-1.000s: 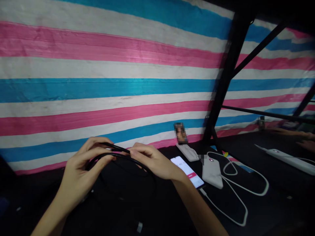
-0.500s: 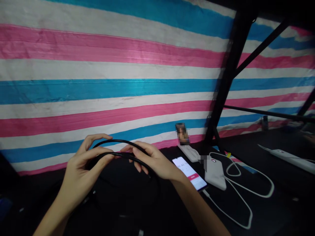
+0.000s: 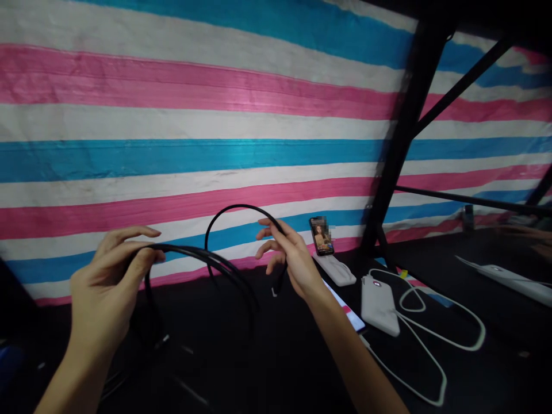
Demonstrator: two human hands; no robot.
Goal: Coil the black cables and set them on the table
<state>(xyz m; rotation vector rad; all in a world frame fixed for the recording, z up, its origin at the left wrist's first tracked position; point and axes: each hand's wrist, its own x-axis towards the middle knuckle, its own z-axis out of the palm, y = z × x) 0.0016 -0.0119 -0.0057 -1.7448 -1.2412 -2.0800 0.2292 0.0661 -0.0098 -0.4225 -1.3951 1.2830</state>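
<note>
A black cable (image 3: 200,251) hangs in loops between my two hands over the dark table. My left hand (image 3: 107,282) pinches several strands of it between thumb and fingers. On the right, my right hand (image 3: 293,256) holds a single strand that arches up from the loops, its fingers partly spread and the thumb side against the cable. A small light-coloured cable end (image 3: 274,292) dangles below the right hand. Another pale plug-like end (image 3: 162,341) shows beneath the left hand; the lower loops are lost in the dark.
Right of my forearm lie a lit phone (image 3: 351,313), a white power bank (image 3: 379,307) and a white cable (image 3: 478,339). Behind them a second phone (image 3: 322,237) stands upright by another white block (image 3: 336,270). A black metal frame post (image 3: 394,155) rises before the striped sheet (image 3: 215,149).
My hands have moved apart, the left one leftward and the right one rightward and up. One strand has been drawn out of the bundle into a wide arch.
</note>
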